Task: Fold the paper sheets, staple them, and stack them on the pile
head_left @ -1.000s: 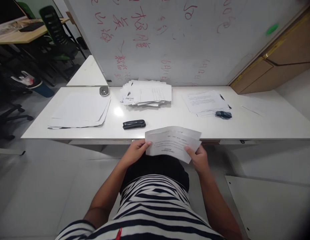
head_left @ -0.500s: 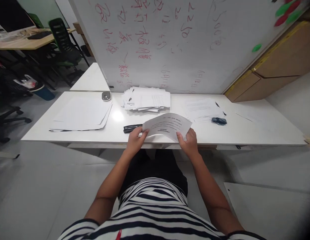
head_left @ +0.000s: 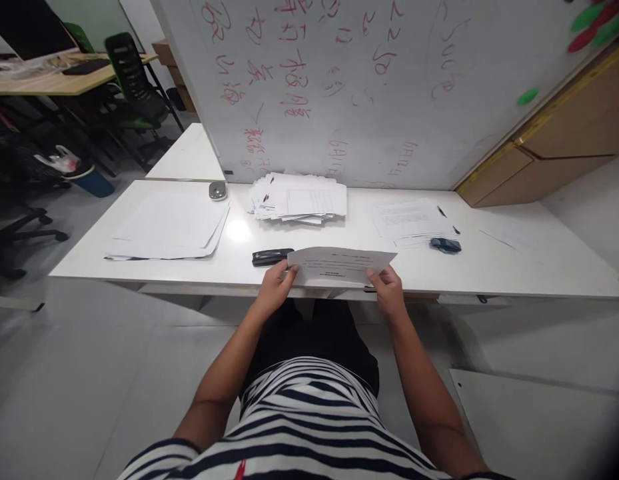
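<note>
Between my hands, printed paper (head_left: 339, 264) is held up near the front edge of the white desk (head_left: 229, 273). My left hand (head_left: 278, 283) pinches its left end, thumb on the near side. At the right end my right hand (head_left: 388, 287) grips it the same way. I cannot tell whether it is one sheet or several. Just behind my left hand lies a black stapler (head_left: 270, 257), partly covered by the paper. Farther back, a thick, uneven stack of papers (head_left: 309, 197) rests against the foot of the whiteboard.
Large white sheets (head_left: 169, 223) lie on the left, with a small grey device (head_left: 218, 191) beside them. On the right are printed sheets (head_left: 409, 219) and a dark blue object (head_left: 445, 246). A whiteboard (head_left: 359, 100) stands along the back, with cardboard boxes (head_left: 564, 147) at its right.
The paper has tipped from a curved, face-up slant to a flatter, more edge-on pose and dropped slightly. Both hands keep hold of it. The whole view has shifted a little.
</note>
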Tool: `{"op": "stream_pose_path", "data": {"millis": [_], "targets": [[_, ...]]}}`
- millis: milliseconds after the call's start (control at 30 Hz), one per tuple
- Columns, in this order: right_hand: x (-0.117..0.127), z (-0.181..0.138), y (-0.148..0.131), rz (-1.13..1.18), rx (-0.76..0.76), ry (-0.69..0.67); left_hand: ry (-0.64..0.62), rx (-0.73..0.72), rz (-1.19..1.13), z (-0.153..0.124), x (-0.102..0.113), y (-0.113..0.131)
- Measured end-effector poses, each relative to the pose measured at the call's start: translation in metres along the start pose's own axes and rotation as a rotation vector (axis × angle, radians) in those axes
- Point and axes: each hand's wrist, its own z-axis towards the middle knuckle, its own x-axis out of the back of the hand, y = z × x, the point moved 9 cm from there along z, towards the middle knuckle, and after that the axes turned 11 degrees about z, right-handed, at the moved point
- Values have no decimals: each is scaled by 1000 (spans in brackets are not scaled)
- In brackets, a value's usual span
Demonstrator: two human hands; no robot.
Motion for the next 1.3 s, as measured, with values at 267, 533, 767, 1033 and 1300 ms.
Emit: {"op": "stream_pose_path", "data": {"millis": [267, 533, 767, 1033, 1300], "targets": [[1, 11, 11, 214, -123, -42, -38, -32, 67, 1, -1, 4], [8, 5, 18, 91, -177, -1, -72, -15, 21, -1, 0, 9], [33, -27, 30, -94, -302, 56, 152, -187, 446, 11, 33, 12], [23, -57, 52, 201, -492, 133, 116, -204, 859, 43, 25, -30], [4, -55, 61, 251, -554, 105, 103, -223, 826, 41, 26, -27]]}}
